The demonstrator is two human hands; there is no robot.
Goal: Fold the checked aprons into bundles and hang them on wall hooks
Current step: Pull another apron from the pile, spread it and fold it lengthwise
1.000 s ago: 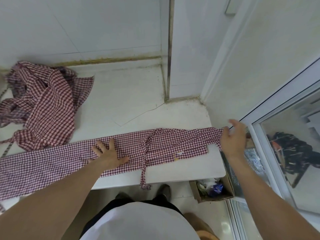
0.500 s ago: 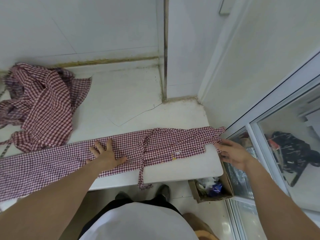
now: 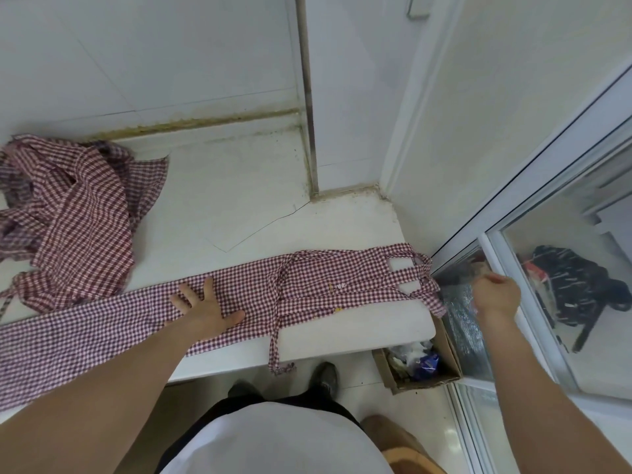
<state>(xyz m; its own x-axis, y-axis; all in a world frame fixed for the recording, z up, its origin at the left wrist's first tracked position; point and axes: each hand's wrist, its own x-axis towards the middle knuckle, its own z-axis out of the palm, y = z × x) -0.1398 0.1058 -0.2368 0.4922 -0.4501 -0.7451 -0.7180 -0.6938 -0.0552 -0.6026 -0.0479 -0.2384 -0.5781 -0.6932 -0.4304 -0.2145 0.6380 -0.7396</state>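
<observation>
A red-and-white checked apron point(image 3: 307, 289) lies folded into a long narrow strip along the front of the white counter point(image 3: 239, 206). Its strap loops point(image 3: 407, 268) reach the counter's right end, and one tie point(image 3: 273, 350) hangs over the front edge. My left hand point(image 3: 205, 307) presses flat on the strip's middle, fingers spread. My right hand point(image 3: 496, 295) hovers just past the counter's right end, apart from the apron, with its fingers curled and nothing visible in them. A second checked apron point(image 3: 75, 220) lies crumpled at the back left.
White tiled walls point(image 3: 171, 63) close the counter's back and right side. A glass sliding door point(image 3: 564, 302) stands to the right. A cardboard box point(image 3: 420, 367) with rubbish sits on the floor below the counter's right end. No wall hooks are in view.
My right hand left the apron's strap end and pulled back to the right, its fingers curling. The strap loops now lie spread apart. My left hand stayed pressed on the strip.
</observation>
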